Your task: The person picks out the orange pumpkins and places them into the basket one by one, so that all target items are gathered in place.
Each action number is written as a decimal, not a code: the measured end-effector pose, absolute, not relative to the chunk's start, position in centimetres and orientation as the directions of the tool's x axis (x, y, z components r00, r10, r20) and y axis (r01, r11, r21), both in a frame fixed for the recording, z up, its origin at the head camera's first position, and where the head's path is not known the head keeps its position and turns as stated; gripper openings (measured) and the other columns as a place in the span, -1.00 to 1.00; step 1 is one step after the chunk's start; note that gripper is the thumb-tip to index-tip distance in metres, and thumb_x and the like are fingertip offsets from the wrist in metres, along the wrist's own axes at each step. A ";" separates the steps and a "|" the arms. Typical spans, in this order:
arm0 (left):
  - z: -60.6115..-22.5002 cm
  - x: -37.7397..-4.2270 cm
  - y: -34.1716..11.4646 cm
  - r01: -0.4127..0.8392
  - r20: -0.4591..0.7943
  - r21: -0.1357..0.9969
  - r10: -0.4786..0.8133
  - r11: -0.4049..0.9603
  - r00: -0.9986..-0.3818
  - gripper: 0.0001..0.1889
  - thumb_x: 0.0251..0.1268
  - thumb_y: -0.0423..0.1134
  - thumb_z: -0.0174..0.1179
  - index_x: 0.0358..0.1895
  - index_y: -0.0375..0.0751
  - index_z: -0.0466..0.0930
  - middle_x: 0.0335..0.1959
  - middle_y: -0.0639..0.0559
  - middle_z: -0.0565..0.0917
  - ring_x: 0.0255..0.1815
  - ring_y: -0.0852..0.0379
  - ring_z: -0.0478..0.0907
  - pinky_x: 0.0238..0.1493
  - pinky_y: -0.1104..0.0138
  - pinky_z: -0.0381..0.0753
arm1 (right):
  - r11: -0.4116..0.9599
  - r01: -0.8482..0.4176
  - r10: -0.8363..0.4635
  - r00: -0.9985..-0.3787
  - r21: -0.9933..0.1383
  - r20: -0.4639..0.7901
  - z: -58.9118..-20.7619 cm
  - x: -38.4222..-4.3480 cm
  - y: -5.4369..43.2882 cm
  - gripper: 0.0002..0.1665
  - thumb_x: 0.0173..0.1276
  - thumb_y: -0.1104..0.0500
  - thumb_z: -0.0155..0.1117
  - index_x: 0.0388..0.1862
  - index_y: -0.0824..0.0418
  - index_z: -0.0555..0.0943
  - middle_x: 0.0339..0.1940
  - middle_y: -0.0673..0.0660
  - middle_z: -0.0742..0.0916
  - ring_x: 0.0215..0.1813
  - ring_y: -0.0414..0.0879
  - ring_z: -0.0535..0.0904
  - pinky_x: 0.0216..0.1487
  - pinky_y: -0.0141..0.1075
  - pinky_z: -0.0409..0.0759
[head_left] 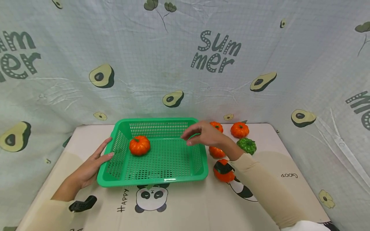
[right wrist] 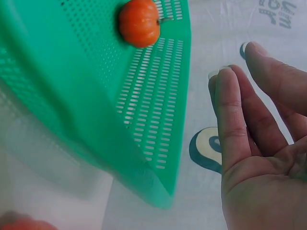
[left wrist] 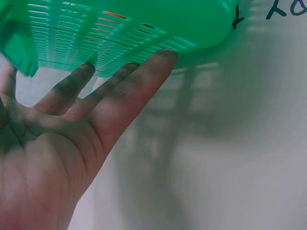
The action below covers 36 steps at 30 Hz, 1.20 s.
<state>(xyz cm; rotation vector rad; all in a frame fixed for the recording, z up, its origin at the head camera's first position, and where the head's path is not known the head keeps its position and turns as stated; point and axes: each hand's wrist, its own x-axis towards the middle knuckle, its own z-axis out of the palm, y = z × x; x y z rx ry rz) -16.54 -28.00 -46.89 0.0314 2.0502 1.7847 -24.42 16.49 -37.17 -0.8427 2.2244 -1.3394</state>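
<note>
A green plastic basket point(head_left: 153, 183) with slotted walls stands on the table, an orange mini pumpkin point(head_left: 139, 145) in its left part. At the basket's left side, my left hand point(head_left: 89, 168) rests its extended fingers against the outer wall near the rim. From the left wrist view, the thumb point(left wrist: 139, 91) lies straight along the basket's outside. My right hand point(head_left: 206, 134) hovers over the basket's right rim, holding nothing. Its fingers are loosely bent, with a gap between thumb and fingertips in the right wrist view.
Right of the basket lie several orange pumpkins, one point(head_left: 240, 130) at the back and another point(head_left: 224, 171) partly hidden by the right wrist's camera. A green pumpkin point(head_left: 246, 146) sits beside the right forearm. A printed cloth point(head_left: 173, 64) hangs behind the table point(head_left: 185, 208).
</note>
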 end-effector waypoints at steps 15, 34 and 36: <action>-46.9 -16.4 -28.0 -0.249 -0.284 0.957 0.299 0.148 -0.911 -0.20 0.74 -0.05 -0.10 0.66 0.54 -0.48 0.70 -0.42 -0.25 0.13 0.44 0.53 0.08 0.37 0.69 | 0.359 -0.278 -0.674 -0.738 -0.891 -0.041 -37.8 -24.0 19.0 -0.73 0.37 0.37 0.40 0.03 0.30 0.77 0.06 0.31 0.80 0.20 0.31 0.69 0.12 -0.21 0.74; -46.7 -16.4 -28.0 -0.257 -0.286 0.957 0.305 0.134 -0.908 -0.21 0.73 -0.04 -0.09 0.65 0.59 -0.45 0.70 -0.42 -0.29 0.13 0.46 0.53 0.08 0.37 0.69 | 0.473 -0.226 -0.601 -0.790 -0.851 -0.124 -38.8 -23.4 23.2 -0.72 0.36 0.36 0.40 0.03 0.27 0.79 0.04 0.28 0.82 0.12 0.16 0.75 0.09 -0.28 0.73; -46.7 -16.4 -28.0 -0.255 -0.286 0.957 0.305 0.136 -0.909 -0.21 0.73 -0.04 -0.08 0.66 0.59 -0.45 0.70 -0.42 -0.28 0.12 0.47 0.53 0.08 0.38 0.68 | 0.492 -0.226 -0.592 -0.795 -0.841 -0.132 -39.0 -23.3 23.7 -0.73 0.37 0.34 0.40 0.03 0.26 0.79 0.02 0.27 0.83 0.10 0.12 0.75 0.10 -0.27 0.72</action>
